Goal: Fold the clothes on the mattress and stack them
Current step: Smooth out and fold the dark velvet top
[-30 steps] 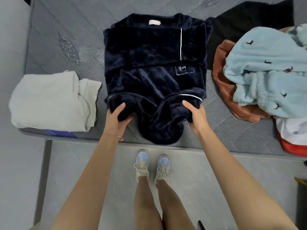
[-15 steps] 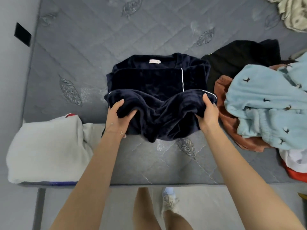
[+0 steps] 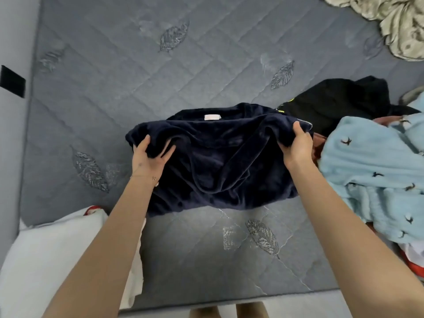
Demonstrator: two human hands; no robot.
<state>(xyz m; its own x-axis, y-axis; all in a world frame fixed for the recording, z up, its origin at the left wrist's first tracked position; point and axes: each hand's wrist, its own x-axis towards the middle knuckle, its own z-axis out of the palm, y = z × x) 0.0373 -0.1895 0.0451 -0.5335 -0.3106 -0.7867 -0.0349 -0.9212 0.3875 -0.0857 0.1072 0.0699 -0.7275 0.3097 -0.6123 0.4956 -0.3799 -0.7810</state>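
1. White folded garment [image 3: 57, 260] lies at the near left corner of the mattress [image 3: 206, 260]. A bare quilted strip runs between it and the near edge.
2. Both hands hold the navy velour top [image 3: 218, 175] at mid-mattress. The left hand [image 3: 149, 157] has its fingers curled into the left end of the raised fold, and the right hand [image 3: 298, 148] clamps the right end, thumb on top.
3. A second ago the hem hung at the mattress edge. Now it has been carried up almost to the collar, hiding the white piping and chest emblem.
4. A pale neck label [image 3: 212, 117] shows just beyond the fold; no writing on it can be read.
5. To the right, touching the top, sits a pile: a light blue fleece [image 3: 371, 175] on a rust garment [image 3: 319, 143], with a black garment [image 3: 339, 99] behind.
6. Beyond and to the left the mattress is open quilting up to the wall, and crumpled cream fabric [image 3: 401, 26] fills the far right corner.
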